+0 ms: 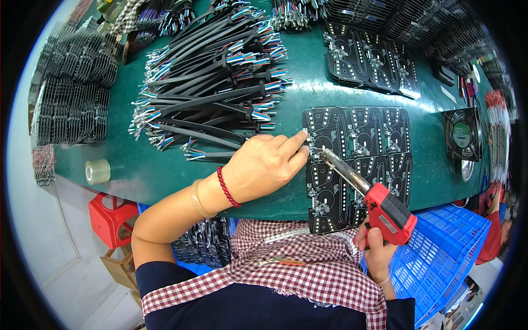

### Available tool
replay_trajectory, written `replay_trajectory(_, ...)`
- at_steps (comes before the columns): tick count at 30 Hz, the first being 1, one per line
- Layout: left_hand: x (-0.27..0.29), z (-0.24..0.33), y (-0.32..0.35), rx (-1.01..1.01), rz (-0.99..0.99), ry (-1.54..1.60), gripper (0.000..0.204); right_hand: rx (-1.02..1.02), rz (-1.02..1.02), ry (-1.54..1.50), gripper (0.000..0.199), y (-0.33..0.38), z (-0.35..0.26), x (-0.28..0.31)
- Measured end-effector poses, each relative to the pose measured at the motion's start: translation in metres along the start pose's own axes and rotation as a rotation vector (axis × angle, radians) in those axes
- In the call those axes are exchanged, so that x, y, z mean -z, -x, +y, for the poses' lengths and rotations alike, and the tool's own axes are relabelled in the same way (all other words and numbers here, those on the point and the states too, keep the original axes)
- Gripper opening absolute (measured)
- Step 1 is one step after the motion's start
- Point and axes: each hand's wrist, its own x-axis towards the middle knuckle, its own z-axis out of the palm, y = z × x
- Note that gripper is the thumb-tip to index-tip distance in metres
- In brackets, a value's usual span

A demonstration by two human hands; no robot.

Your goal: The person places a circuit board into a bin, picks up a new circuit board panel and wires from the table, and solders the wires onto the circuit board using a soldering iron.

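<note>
Checked apron nearest the lens, covering the lap at bottom centre. Right hand low right, fist closed round the red soldering gun grip; metal barrel angles up-left, tip on the black circuit board panel. Left hand reaches in from lower left, forearm bent at the elbow, red bead bracelet at the wrist; fingers extended flat, fingertips pressing at the panel's upper left edge beside the tip, whether they pinch a wire cannot be told. Panel lies on the green bench, its lower end overhanging the near edge. Cable bundle pile just left of the hand, tape roll near the left edge, small fan at right, blue crate below the bench by the gun.
</note>
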Motion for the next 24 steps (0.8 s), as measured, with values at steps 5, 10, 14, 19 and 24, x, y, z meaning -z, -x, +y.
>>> replay_trajectory(5,-0.001,-0.001,0.0,-0.002,0.02,0.01,0.026,0.008,-0.036,0.046,0.04,-0.002,-0.002,0.0)
replay_trajectory(10,-0.001,-0.002,-0.001,-0.007,0.035,0.026,0.025,0.025,0.016,0.009,0.041,-0.002,-0.008,-0.006)
replay_trajectory(14,0.0,-0.002,-0.001,0.003,0.035,0.021,0.025,-0.001,0.017,0.01,0.041,0.0,-0.006,-0.004)
replay_trajectory(19,-0.001,-0.001,0.0,0.004,0.034,0.023,0.024,-0.013,-0.032,0.054,0.041,-0.002,-0.007,-0.001)
replay_trajectory(24,-0.001,-0.001,0.0,0.008,0.045,0.023,0.024,-0.019,0.02,0.038,0.042,-0.001,-0.017,-0.008)
